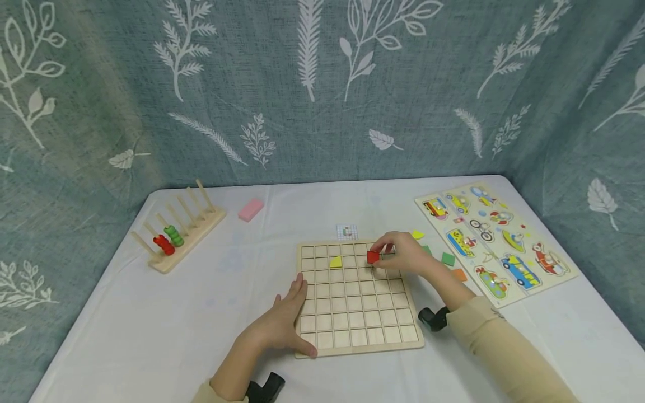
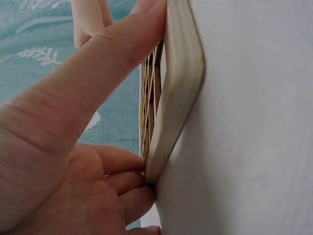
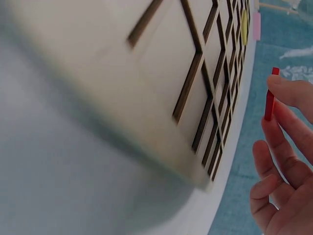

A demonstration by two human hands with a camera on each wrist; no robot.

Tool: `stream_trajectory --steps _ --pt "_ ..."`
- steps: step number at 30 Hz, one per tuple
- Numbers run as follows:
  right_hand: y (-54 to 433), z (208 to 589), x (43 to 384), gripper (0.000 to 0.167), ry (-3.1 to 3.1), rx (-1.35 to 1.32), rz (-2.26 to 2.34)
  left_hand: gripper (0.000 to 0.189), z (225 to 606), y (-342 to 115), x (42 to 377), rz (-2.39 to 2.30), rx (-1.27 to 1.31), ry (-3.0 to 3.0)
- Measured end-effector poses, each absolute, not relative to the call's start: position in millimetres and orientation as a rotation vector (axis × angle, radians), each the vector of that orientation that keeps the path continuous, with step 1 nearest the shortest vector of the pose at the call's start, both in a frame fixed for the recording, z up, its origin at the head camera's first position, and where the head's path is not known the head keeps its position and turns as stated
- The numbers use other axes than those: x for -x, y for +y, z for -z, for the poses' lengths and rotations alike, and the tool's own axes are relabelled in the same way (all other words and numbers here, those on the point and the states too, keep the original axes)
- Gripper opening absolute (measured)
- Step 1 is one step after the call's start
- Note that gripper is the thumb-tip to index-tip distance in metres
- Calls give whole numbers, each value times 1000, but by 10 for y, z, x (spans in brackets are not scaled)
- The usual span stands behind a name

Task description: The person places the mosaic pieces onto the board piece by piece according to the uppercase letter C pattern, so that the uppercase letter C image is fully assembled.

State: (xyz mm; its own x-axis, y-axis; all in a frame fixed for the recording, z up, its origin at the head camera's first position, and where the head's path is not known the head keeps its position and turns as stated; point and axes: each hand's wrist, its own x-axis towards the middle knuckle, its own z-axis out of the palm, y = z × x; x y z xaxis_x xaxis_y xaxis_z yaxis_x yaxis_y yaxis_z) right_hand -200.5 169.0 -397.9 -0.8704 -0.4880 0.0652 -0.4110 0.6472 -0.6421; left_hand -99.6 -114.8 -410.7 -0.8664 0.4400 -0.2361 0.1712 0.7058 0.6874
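Note:
A light wooden grid board (image 1: 363,351) lies on the white table. My left hand (image 1: 282,322) rests along its left side, fingers extended against the edge and thumb on the near left corner; the left wrist view shows the thumb (image 2: 117,46) across the board's edge. Over the board's far right part, my right hand (image 1: 403,253) pinches a red square tile (image 1: 373,257) between thumb and fingertips. Seen edge-on in the right wrist view, the red tile (image 3: 270,100) looks thin. A yellow tile (image 1: 335,262) with one rounded side sits in the grid's upper left.
Behind the board lies a small pattern card (image 1: 347,232). Loose yellow (image 1: 417,234), green (image 1: 448,258) and orange (image 1: 459,275) pieces lie right, beside a vehicle puzzle board (image 1: 534,292). At left stand a peg rack (image 1: 188,239) with red and green beads and a pink block (image 1: 251,210).

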Motion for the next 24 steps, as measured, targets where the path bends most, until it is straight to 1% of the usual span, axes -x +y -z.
stream_trajectory --steps 11,24 --pt "1466 3973 2051 24 2715 759 978 128 4114 -1159 996 -968 -479 2521" --pt "1268 4002 2123 22 2682 677 888 128 4110 -1163 991 -958 -475 2522"
